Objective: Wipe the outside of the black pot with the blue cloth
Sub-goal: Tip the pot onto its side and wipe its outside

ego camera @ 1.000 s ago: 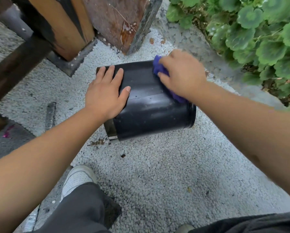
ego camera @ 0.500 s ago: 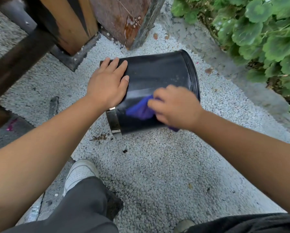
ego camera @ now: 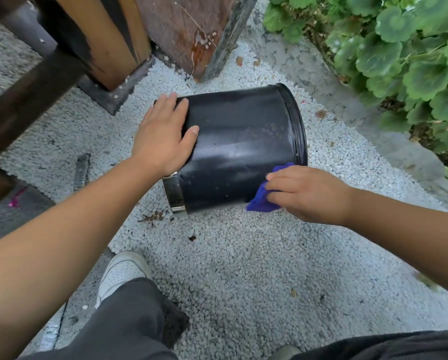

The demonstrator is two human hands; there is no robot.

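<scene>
The black pot point(ego camera: 238, 146) lies on its side on white gravel, its rim pointing right and a shiny metal band at its left end. My left hand point(ego camera: 163, 136) rests flat on the pot's upper left side, fingers spread over the curve. My right hand point(ego camera: 306, 193) holds the bunched blue cloth point(ego camera: 261, 198) and presses it against the pot's lower right side, close to the rim and the ground. Most of the cloth is hidden under my fingers.
Wooden posts point(ego camera: 108, 40) and a rusty metal plate point(ego camera: 191, 32) stand just behind the pot. Green leafy plants point(ego camera: 399, 55) fill the upper right beyond a concrete strip. My white shoe point(ego camera: 121, 274) and dark trouser leg are at the bottom left. A dark rod point(ego camera: 81, 172) lies left.
My right hand has swept the blue cloth from the pot's top far side down across its body, then right to the lower edge near the rim. The left hand stayed on the pot.
</scene>
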